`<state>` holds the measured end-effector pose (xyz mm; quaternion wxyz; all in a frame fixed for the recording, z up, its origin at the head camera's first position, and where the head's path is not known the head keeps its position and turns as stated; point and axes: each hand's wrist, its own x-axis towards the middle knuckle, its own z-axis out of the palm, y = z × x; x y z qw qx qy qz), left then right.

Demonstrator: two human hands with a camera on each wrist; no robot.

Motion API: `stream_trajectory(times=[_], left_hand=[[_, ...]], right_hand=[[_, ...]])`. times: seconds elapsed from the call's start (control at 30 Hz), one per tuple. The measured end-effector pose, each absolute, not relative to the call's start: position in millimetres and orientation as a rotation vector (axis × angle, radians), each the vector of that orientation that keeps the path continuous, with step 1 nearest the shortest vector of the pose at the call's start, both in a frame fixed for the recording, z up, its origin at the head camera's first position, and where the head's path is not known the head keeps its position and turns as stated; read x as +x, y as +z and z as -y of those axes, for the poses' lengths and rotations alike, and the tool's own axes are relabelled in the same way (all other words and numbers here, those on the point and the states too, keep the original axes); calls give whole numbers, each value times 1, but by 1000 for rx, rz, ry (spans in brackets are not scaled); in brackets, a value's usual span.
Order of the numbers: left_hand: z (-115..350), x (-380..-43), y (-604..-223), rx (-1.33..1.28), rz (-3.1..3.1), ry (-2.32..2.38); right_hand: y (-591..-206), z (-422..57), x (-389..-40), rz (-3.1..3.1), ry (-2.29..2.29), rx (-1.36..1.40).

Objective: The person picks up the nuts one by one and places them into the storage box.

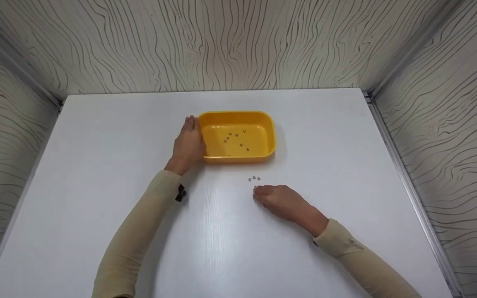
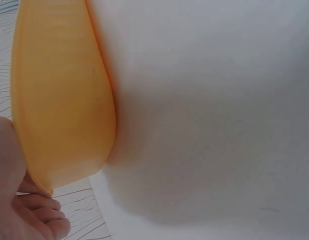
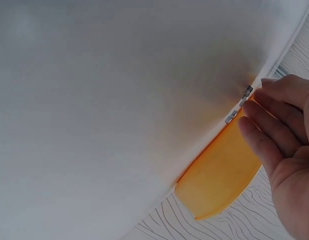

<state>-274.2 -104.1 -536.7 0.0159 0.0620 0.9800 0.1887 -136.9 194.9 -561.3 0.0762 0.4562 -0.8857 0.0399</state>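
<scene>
A yellow plastic tub (image 1: 238, 159) stands on the white table, with several small ring-like metal nuts (image 1: 241, 145) scattered over its floor. My left hand (image 1: 189, 142) grips the tub's left end; in the left wrist view its curled fingers (image 2: 44, 215) show at the rim. In front of the tub, three more nuts (image 1: 254, 177) lie in a short row. Just below them is my right hand (image 1: 282, 202), low over the table, a small shiny piece right at its fingertips. In the right wrist view its fingers (image 3: 272, 131) are loosely bent, close to metal nuts (image 3: 231, 117).
The white table (image 1: 97, 145) reaches to patterned panels (image 1: 242, 45) at the back and both sides. Metal rails (image 1: 412, 186) run along its edges. A black clip-like piece (image 1: 181, 193) sits at the left sleeve's cuff.
</scene>
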Motion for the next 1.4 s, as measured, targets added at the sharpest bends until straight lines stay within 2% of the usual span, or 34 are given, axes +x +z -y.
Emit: stream_trajectory(times=[0.27,0.6,1.4], left_hand=[[104,-276,-537,186,-3023,592],[106,-276,-538,260,-3091,571],[103,-274,-538,213,-3053,522]], right_hand=[[-560,-198,-131,2639,-158,1398],[-554,-199,-137,2503,-414,1568],[-554,-191,-142,2445,-381,1558]])
